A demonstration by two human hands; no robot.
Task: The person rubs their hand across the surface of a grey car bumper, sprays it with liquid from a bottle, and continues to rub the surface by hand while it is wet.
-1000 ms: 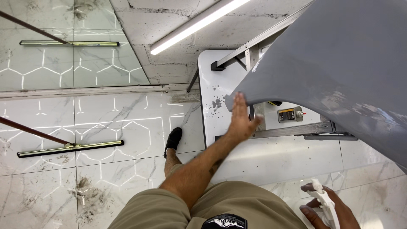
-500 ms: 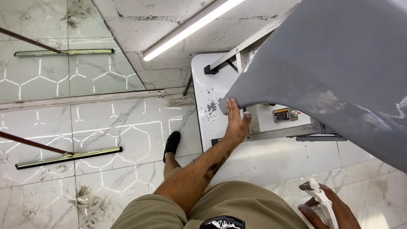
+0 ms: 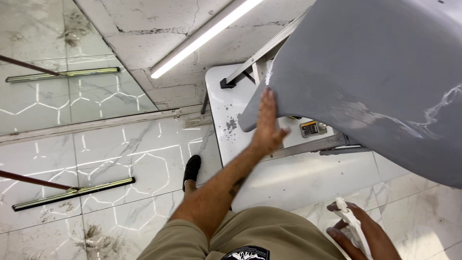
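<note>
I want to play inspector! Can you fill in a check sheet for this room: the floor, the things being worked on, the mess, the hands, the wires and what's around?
Surface: glossy marble floor with hexagon lines.
Job's things: grey panel on a metal stand; white cloth.
Clutter: squeegee on the floor; dark spots on the white board.
Hands: left hand flat against the panel's edge; right hand grips the cloth.
Cables: nothing seen.
Surroundings: lit tube lamp along a cracked wall; black shoe below.

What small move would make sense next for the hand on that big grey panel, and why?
Probably slide the left hand further along the large grey curved panel: its palm lies flat near the edge, while the right hand holds a white cloth ready.
</note>
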